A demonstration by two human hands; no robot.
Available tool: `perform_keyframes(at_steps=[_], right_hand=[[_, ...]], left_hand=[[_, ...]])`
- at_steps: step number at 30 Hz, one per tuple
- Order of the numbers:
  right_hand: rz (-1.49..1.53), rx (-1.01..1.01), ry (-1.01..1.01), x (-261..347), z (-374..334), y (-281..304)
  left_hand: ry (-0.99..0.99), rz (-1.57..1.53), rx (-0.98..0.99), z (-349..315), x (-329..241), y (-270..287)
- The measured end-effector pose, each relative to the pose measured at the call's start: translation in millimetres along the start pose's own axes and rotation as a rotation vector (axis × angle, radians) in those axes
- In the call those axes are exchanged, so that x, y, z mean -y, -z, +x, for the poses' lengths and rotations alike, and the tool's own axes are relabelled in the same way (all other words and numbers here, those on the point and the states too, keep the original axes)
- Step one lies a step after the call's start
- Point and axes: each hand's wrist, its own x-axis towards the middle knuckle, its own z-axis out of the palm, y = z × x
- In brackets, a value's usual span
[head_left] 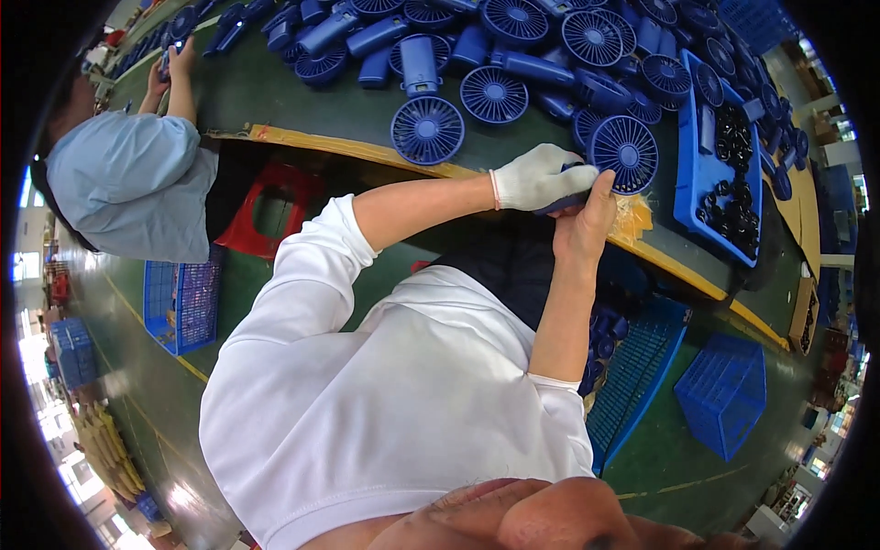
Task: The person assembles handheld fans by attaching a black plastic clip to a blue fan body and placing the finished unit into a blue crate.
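Above the table's near edge I hold a dark blue handheld fan (624, 158), its round slatted head tilted up and pointing away to the right. My left hand (539, 178), in a white knitted glove, is closed over the fan's handle. My bare right hand (585, 222) grips it from below and the right, thumb up beside the fan head. The fingers hide most of the handle. Just left of my hands another blue fan (427, 128) lies on the green tabletop (353, 115), and one more fan head (495, 94) lies behind it.
Many blue fans (518, 20) are heaped across the table's far side. At right stands a blue tray (683, 188) of small black parts (731, 206). Blue crates (721, 394) and a red stool (266, 211) are on the floor. A co-worker (128, 179) sits at left.
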Motion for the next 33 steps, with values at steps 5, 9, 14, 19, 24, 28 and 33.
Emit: perform_keyframes(at_steps=[5, 9, 14, 19, 24, 28, 33], right_hand=[[-0.281, -0.079, 0.235, 9.4, -15.0, -10.2], [-0.493, 0.060, 0.410, 22.0, -36.3, -33.9], [-0.420, 0.196, 0.233, 42.3, -33.3, -11.5], [-0.967, -0.109, 0.470, 96.3, -5.9, 20.5], [-1.753, -0.336, 0.570, 91.0, 31.8, 50.2], [-2.031, -0.369, 0.654, 93.5, 40.9, 62.3], [-1.831, -0.483, 0.833, 135.8, 60.7, 89.8]], left_hand=[[0.311, -0.201, -0.075, -24.2, -15.6, -7.4], [0.040, -0.215, -0.336, -75.1, 53.4, -25.9], [0.103, 0.159, -0.140, -81.2, -41.4, 15.7], [-0.330, 0.931, -0.540, -94.0, -37.6, 113.3], [-0.223, 1.481, -0.135, -90.9, -21.0, 172.0], [-0.230, 1.468, 0.044, -72.4, -34.4, 154.4], [-0.298, 1.404, 0.148, -57.2, -52.4, 139.3]])
